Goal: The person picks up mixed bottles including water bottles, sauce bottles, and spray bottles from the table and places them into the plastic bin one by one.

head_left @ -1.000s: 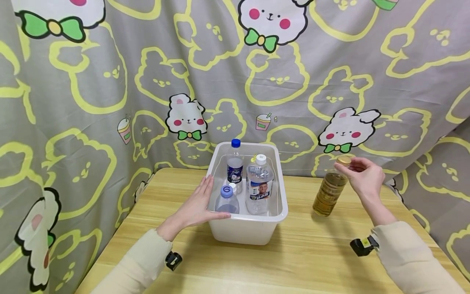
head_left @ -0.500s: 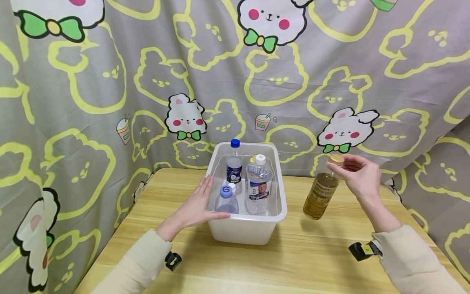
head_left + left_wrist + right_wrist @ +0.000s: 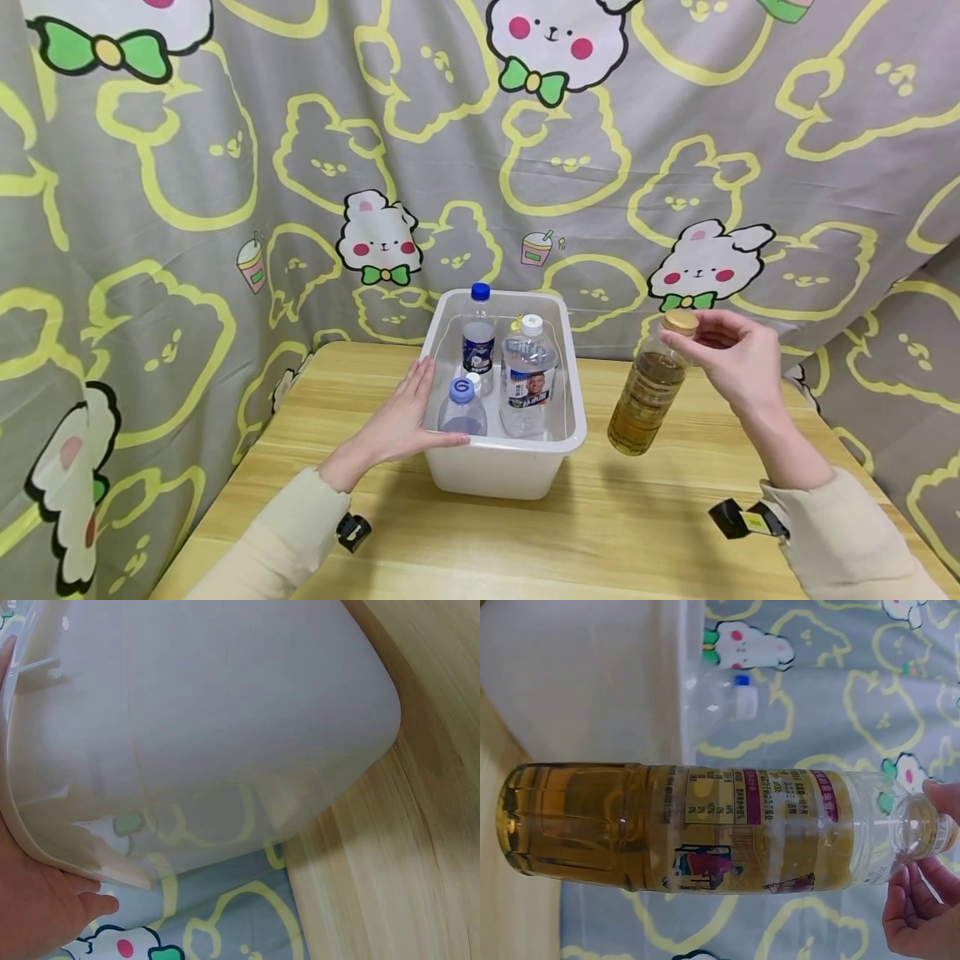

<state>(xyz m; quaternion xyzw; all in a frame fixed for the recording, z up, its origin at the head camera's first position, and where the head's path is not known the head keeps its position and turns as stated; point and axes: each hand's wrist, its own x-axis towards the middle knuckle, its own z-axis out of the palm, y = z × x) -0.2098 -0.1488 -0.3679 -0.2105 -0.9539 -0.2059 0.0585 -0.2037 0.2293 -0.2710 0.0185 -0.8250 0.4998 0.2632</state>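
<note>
My right hand (image 3: 738, 358) pinches the neck of an oil bottle (image 3: 647, 404), just under its gold cap (image 3: 680, 322). The labelled bottle holds amber liquid and tilts, its base swung toward the white plastic bin (image 3: 498, 467) and raised off the table. My left hand (image 3: 393, 421) rests on the bin's near left corner, fingers extended along the left rim, thumb along the front. Inside the bin stand a blue-capped Pepsi bottle (image 3: 478, 346), a large clear white-capped bottle (image 3: 529, 385), a purple-capped clear bottle (image 3: 462, 414) and a mostly hidden white-capped one.
The bin stands on a light wooden table (image 3: 480, 550), left of the oil bottle. Behind it hangs a grey curtain (image 3: 450, 167) printed with rabbits, close to the table's back edge.
The oil bottle has risen from the table and moved left toward the bin, tilting more, with the right hand still pinching its neck. The left hand has stayed at the bin's corner.
</note>
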